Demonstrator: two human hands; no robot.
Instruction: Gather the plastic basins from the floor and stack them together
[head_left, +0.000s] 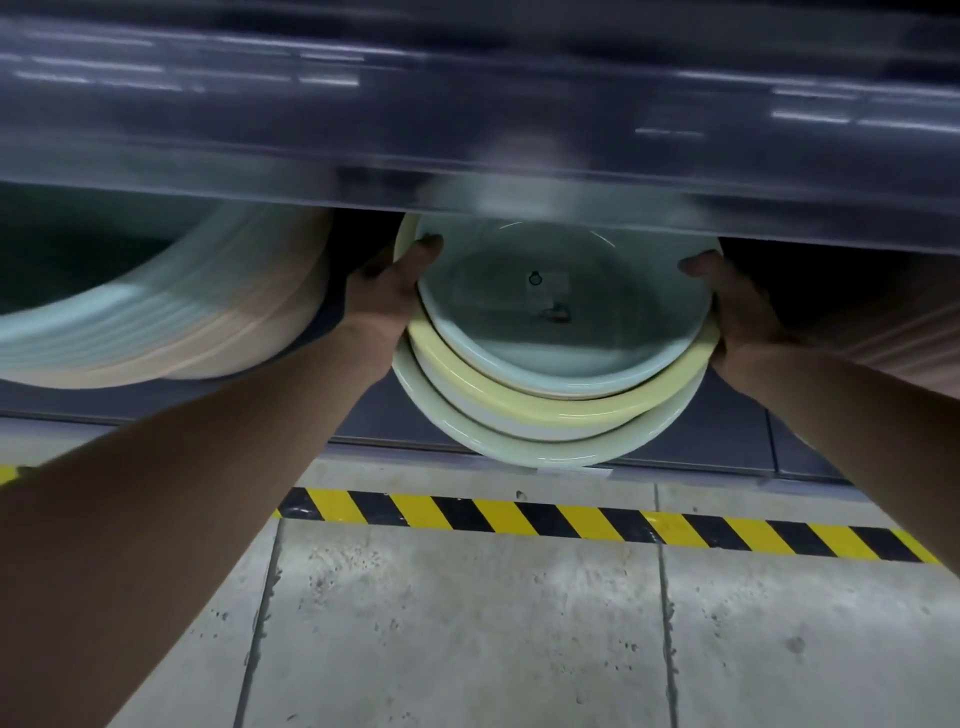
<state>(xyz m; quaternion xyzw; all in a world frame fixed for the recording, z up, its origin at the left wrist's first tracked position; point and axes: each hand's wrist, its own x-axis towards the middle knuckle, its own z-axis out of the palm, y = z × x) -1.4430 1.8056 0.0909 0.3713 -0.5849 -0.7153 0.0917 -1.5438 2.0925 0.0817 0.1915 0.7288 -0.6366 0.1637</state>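
Left hand (392, 283) and right hand (740, 304) each grip an opposite rim of the stack of basins (558, 332) held between them, thumbs hooked over the top. Past the left hand sits a blurry second stack (156, 322). Striped tape (571, 519) runs below both.

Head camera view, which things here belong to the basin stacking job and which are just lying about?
Belongs to the job:
nested basins, blue on top, yellow and green rims below
left hand and right hand, each gripping the rims

Just around:
blurred basin stack at left, untouched
striped hazard tape
concrete floor
dark blurred shelf edge above
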